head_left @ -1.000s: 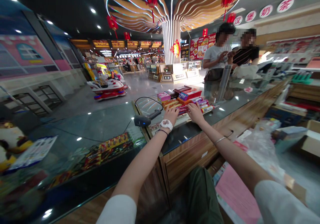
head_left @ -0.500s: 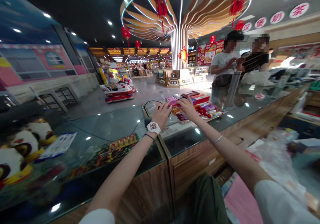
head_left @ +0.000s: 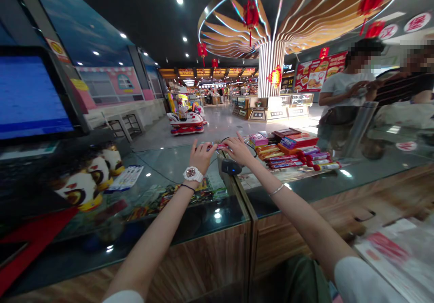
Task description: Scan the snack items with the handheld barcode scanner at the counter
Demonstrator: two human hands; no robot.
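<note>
While fingers (head_left: 204,146) hide both ends of the red packet (head_left: 222,146) near the scanner (head_left: 231,167), left hand (head_left: 200,156) and right hand (head_left: 240,151) grip it.

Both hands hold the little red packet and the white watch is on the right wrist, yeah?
No, the white watch is on the left wrist, as the head view shows. The left hand and right hand do hold the little red packet.

"mentos" on a red roll (head_left: 285,163), "汉" and "堡" on round white signs (head_left: 417,22)
</note>
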